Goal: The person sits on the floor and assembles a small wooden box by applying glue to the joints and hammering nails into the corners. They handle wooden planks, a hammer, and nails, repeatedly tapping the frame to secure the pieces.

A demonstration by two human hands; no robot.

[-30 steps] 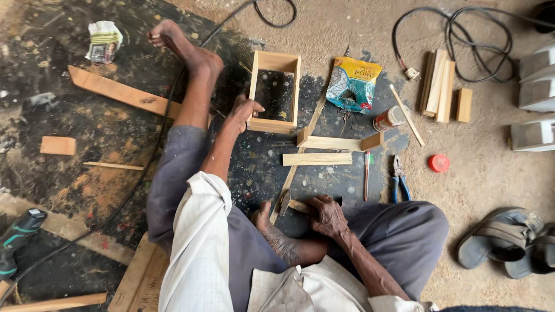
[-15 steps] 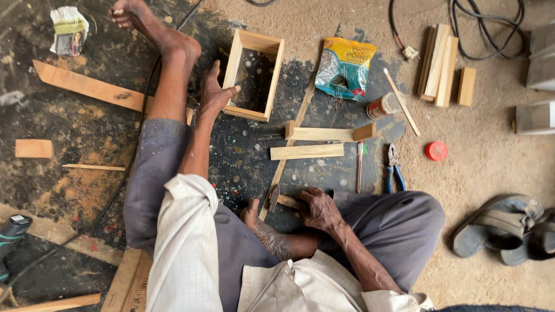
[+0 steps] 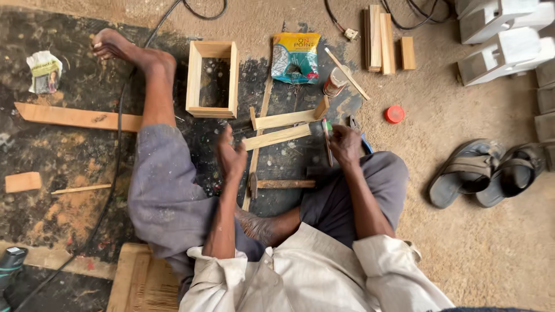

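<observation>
I sit on the floor with my legs spread. My right hand (image 3: 346,145) grips a thin rod-like tool (image 3: 327,138) with a green end, held upright beside two light wooden strips (image 3: 277,137). My left hand (image 3: 231,155) hovers over the dark floor patch at the strips' left ends, fingers loosely apart and holding nothing I can see. A hammer (image 3: 283,184) lies on the floor between my knees. An open rectangular wooden frame (image 3: 195,78) lies farther out, beside my left leg.
A yellow-and-teal bag (image 3: 296,58), a glue bottle (image 3: 333,81), a red cap (image 3: 394,114) and stacked wood pieces (image 3: 384,37) lie ahead. Sandals (image 3: 491,170) and white blocks (image 3: 503,34) are on the right. A plank (image 3: 78,117), a small block (image 3: 23,182) and a cable (image 3: 115,173) lie left.
My left hand let go of the wooden frame and drew back toward the strips. My right hand left my lap, reached forward and picked up the thin tool.
</observation>
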